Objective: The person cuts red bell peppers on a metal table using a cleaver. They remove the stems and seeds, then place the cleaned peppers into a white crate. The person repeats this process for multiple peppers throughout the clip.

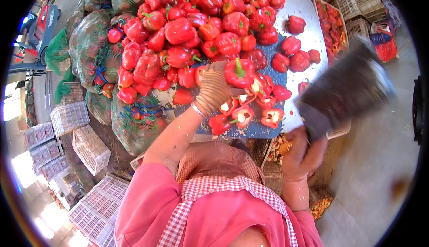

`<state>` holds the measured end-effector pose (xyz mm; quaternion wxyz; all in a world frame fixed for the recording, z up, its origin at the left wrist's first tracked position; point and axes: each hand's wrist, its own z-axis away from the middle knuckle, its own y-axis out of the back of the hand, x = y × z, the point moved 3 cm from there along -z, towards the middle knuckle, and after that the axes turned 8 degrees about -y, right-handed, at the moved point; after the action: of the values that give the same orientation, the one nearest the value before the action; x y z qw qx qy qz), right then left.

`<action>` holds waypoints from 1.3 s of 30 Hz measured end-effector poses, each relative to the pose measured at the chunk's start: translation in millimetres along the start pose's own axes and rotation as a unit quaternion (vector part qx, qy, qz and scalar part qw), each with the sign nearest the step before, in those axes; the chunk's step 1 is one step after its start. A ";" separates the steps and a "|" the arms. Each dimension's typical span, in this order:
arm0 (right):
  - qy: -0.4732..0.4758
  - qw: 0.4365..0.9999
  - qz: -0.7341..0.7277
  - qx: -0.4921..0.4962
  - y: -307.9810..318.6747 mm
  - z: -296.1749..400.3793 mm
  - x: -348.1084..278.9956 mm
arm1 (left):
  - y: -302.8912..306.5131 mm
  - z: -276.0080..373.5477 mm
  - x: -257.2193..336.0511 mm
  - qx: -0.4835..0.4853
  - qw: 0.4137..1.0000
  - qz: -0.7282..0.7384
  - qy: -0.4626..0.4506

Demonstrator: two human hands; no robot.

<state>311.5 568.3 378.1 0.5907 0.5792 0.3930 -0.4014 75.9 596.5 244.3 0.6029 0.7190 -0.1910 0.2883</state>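
My left hand (pixel 213 84), in a wrinkled tan glove, grips a whole red bell pepper (pixel 246 79), its green stem facing up. In my right hand (pixel 301 155) is a broad dark cleaver (pixel 342 88), raised to the right of the table and blurred by motion. Cut red peppers (pixel 243 115) with pale cores showing lie on the blue cutting board (pixel 258 131), which is scattered with seeds. A large heap of whole red peppers (pixel 181 31) rises beyond my left hand. Several single peppers (pixel 291 45) rest on the table (pixel 310 22) right of the heap.
Green mesh sacks (pixel 90 46) of peppers crowd the left side. White plastic crates (pixel 90 150) stand on the floor to the left. A crate of red peppers (pixel 330 29) sits beyond the table's right edge. Beneath the board's front edge is a container of pepper scraps (pixel 276 150).
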 end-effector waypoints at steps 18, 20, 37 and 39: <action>-0.090 0.944 0.276 -0.158 -82.5 23.7 197.4 | -33.9 30.9 -193.8 -0.049 0.918 -0.073 0.387; -0.121 0.955 0.210 -0.172 -84.6 36.4 210.1 | -44.9 30.9 -216.5 -0.025 0.954 -0.113 0.277; 0.027 0.949 0.242 -0.198 -49.9 51.5 278.6 | -35.9 68.9 -213.9 0.081 0.870 0.208 0.439; 0.088 0.937 0.264 -0.210 -42.9 49.7 238.1 | -41.0 92.1 -207.7 0.132 0.859 0.261 0.421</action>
<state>359.3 513.8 142.0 0.7464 0.5581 0.3518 -0.0872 -39.7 499.6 69.5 0.4281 0.5254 -0.0594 0.7329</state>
